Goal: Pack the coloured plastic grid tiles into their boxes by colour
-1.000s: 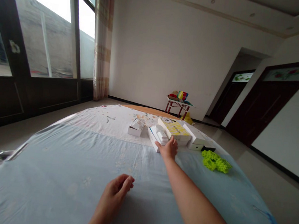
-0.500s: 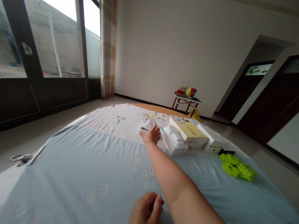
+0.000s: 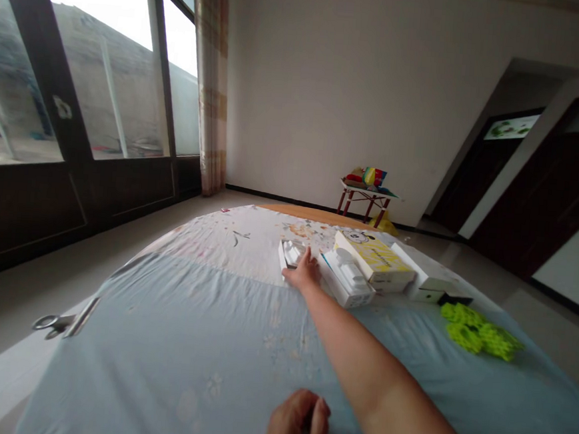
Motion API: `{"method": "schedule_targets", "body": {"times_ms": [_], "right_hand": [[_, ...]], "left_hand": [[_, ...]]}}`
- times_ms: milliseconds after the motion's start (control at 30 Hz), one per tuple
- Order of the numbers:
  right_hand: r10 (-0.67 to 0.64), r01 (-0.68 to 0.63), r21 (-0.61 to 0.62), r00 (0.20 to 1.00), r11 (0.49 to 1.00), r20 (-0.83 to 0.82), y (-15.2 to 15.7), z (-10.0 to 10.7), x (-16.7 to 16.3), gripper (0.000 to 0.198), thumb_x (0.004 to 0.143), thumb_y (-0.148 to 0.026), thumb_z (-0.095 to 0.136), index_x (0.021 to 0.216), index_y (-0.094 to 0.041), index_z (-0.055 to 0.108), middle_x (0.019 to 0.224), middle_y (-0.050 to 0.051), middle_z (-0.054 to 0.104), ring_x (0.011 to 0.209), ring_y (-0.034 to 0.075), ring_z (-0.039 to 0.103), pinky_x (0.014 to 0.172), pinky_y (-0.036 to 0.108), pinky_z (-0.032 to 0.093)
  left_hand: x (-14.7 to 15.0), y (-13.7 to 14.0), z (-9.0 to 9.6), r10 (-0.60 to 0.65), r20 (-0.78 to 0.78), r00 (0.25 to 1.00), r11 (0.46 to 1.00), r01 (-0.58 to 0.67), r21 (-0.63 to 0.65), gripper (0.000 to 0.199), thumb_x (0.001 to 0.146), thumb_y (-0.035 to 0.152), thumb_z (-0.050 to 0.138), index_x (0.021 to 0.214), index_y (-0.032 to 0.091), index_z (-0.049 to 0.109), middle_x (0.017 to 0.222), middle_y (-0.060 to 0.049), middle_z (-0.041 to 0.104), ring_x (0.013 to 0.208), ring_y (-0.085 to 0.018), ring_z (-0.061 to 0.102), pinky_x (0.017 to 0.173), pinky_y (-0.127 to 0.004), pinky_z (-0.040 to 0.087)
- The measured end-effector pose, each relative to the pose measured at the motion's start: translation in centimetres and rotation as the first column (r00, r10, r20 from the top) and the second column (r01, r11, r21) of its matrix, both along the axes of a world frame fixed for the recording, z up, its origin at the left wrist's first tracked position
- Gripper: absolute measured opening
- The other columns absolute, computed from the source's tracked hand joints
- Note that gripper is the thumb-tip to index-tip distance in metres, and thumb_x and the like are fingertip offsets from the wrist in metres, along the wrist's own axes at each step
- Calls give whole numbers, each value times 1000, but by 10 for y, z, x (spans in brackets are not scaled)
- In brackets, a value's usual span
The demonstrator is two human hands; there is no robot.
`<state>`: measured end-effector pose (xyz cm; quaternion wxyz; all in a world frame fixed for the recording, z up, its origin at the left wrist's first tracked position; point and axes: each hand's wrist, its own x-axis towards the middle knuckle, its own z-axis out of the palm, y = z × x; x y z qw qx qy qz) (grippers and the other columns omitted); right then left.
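Note:
My right hand [image 3: 306,273] reaches far across the cloth, its thumb and fingers around the near end of a small white box [image 3: 283,251]. Some white item shows inside or on top of that box, too small to name. Close to the right of this hand lies a longer white box [image 3: 337,282] with a white object [image 3: 349,270] on top. My left hand [image 3: 297,426] rests near the front of the table, curled in a loose fist, with nothing visible in it.
The table wears a pale blue and flowered cloth [image 3: 169,341]. Right of the boxes stand a yellow cartoon box [image 3: 374,258], another white box [image 3: 428,275] and bright green fabric [image 3: 481,331]. A metal clip [image 3: 68,323] holds the left edge. A small loaded table [image 3: 369,191] stands behind.
The view has turned slightly left, so things sit further right. My right hand stays at the small white box, which looks somewhat turned. The left hand keeps its curled pose.

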<state>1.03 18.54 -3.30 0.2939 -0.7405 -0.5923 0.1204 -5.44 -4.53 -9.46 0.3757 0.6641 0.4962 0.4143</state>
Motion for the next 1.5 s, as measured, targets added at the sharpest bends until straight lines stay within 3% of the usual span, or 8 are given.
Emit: {"method": "schedule_targets", "body": {"times_ms": [233, 400, 600, 867, 1100, 1233, 1367, 1500], "right_hand": [[543, -538, 72, 835, 840, -91, -114, 14, 84, 107, 56, -35, 71, 141, -11, 10, 140, 19, 30, 129, 26, 29, 105, 38, 23], [660, -663, 1, 744, 748, -103, -187, 17, 140, 109, 53, -30, 74, 142, -19, 12, 140, 13, 31, 128, 24, 31, 106, 38, 23], [770, -774, -56, 633, 631, -81, -211, 12, 168, 109, 47, -35, 79, 140, -25, 23, 142, 8, 28, 130, 24, 28, 106, 36, 24], [743, -735, 114, 658, 669, -117, -217, 9, 171, 91, 51, -47, 78, 131, -27, 39, 131, 7, 44, 122, 23, 38, 103, 34, 29], [637, -552, 354, 744, 755, -199, -217, 8, 173, 69, 60, -51, 73, 119, -22, 52, 107, 7, 58, 100, 22, 53, 89, 32, 41], [526, -334, 457, 751, 824, -399, -208, 16, 185, 53, 76, -55, 56, 114, -19, 53, 104, 7, 61, 97, 20, 56, 86, 31, 44], [323, -83, 361, 658, 929, -680, -190, 13, 209, 57, 82, -63, 35, 113, -19, 52, 108, 9, 60, 96, 21, 57, 68, 28, 52], [148, -57, 144, 627, 988, -765, -177, -2, 232, 68, 78, -71, 27, 114, -20, 53, 100, 9, 64, 81, 20, 61, 48, 23, 49]], "left_hand": [[-13, -3, 27, 122, 159, 980, 992, -122, -8, 37, 81, 52, 42, 75, 21, 60, 70, -5, 63, 69, -20, 60, 63, -28, 46], [-20, 1, 27, 300, 229, 926, 948, -316, 36, 44, 74, 53, 52, 102, 18, 56, 100, -10, 59, 90, -26, 58, 74, -38, 49], [-19, 10, 14, 178, 136, 975, 984, -178, -13, 66, 72, 56, 53, 125, 20, 38, 129, -13, 41, 107, -32, 52, 87, -48, 45], [-15, 12, 23, 217, -49, 975, 975, -214, 56, 57, 71, 60, 51, 112, 21, 49, 115, -9, 46, 93, -29, 58, 81, -40, 50], [-9, 8, 28, 235, -61, 970, 970, -229, 85, 53, 69, 59, 55, 107, 22, 53, 107, -7, 52, 85, -26, 62, 72, -36, 53], [-10, 8, 22, 267, -97, 959, 963, -263, 57, 57, 65, 62, 56, 104, 22, 53, 102, -7, 54, 77, -24, 64, 68, -38, 53], [-10, 8, 19, 284, -128, 950, 955, -269, 121, 53, 63, 61, 59, 100, 23, 54, 100, -5, 56, 78, -24, 64, 69, -38, 54], [-8, 9, 21, 273, -137, 952, 955, -252, 155, 46, 61, 59, 63, 90, 23, 57, 97, -3, 56, 72, -21, 63, 63, -35, 55]]}}
